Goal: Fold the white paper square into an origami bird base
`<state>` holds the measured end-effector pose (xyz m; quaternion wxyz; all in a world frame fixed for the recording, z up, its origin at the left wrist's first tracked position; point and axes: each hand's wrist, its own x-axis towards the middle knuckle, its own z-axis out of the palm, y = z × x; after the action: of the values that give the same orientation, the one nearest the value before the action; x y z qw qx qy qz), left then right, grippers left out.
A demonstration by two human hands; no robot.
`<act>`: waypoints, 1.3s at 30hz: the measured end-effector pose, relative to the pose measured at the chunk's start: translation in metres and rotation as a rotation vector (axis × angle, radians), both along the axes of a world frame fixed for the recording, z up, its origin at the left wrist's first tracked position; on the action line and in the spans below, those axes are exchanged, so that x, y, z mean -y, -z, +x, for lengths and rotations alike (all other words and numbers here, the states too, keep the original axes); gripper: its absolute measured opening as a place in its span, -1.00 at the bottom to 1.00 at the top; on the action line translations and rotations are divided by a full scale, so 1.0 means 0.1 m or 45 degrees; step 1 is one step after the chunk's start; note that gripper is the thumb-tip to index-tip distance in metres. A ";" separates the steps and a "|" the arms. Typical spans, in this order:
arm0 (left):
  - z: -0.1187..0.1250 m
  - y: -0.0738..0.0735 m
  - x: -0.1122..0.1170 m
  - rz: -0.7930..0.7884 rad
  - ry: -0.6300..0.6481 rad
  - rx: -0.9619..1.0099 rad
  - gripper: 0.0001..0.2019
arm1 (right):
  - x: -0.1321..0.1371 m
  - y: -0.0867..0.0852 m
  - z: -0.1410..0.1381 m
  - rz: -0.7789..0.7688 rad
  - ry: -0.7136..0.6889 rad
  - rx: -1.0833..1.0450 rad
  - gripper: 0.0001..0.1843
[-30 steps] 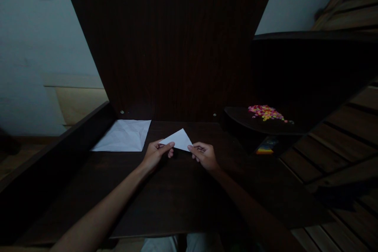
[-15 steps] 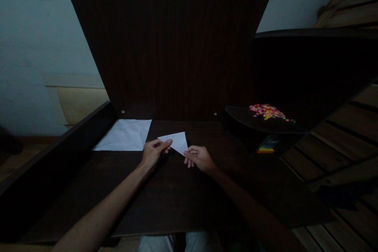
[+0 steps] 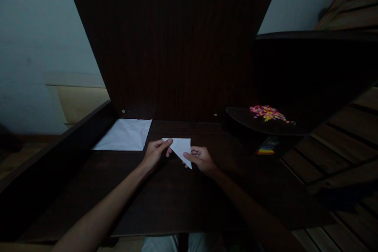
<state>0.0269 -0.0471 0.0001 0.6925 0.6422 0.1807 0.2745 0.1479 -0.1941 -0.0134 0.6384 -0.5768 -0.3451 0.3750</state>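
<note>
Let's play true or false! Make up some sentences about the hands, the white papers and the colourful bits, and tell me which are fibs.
1. The left hand and right hand both hold the small white paper. True.
2. The small white paper looks round. False: it looks like a triangle.
3. The bigger white sheet lies left of the small white paper. True.
4. The colourful bits lie on that sheet. False: they lie on the curved shelf at the right.

Got the held paper (image 3: 183, 146) between left hand (image 3: 154, 152) and right hand (image 3: 202, 160) over the desk (image 3: 165, 201), another sheet (image 3: 125, 134) back left by the side board (image 3: 71, 157), loose bits (image 3: 268, 113) on the corner shelf (image 3: 243, 118) off right, and a back panel (image 3: 174, 47) behind both papers.
</note>
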 end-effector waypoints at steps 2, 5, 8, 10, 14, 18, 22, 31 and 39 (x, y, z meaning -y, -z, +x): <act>0.00 -0.01 -0.01 0.036 -0.016 0.023 -0.58 | 0.00 -0.01 0.00 -0.015 -0.004 -0.038 -0.54; -0.02 -0.04 0.00 0.056 -0.023 0.024 -0.61 | 0.00 -0.02 0.00 -0.035 -0.039 -0.062 -0.54; -0.04 -0.06 0.01 0.057 -0.019 0.015 -0.63 | -0.01 0.00 0.01 -0.009 -0.001 -0.043 -0.55; -0.04 -0.06 0.01 0.062 -0.018 0.012 -0.63 | -0.02 0.01 0.02 0.012 0.061 0.002 -0.56; -0.03 -0.03 0.01 0.082 -0.033 0.024 -0.63 | -0.03 0.02 0.04 0.008 0.063 0.057 -0.58; -0.03 -0.01 0.01 0.136 -0.045 0.057 -0.63 | 0.00 0.03 0.06 0.017 0.042 0.051 -0.60; -0.05 -0.02 0.00 0.076 -0.011 0.092 -0.63 | 0.01 0.04 0.06 -0.020 0.030 0.045 -0.61; -0.06 -0.07 0.02 0.189 -0.051 0.025 -0.62 | -0.01 -0.02 0.04 0.082 0.169 -0.002 -0.58; -0.04 -0.01 0.01 0.148 -0.058 0.060 -0.56 | -0.01 -0.02 0.05 0.084 0.181 0.007 -0.57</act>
<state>0.0229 -0.0480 0.0013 0.6517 0.6703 0.1629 0.3153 0.1527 -0.1928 -0.0115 0.6811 -0.5796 -0.3171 0.3156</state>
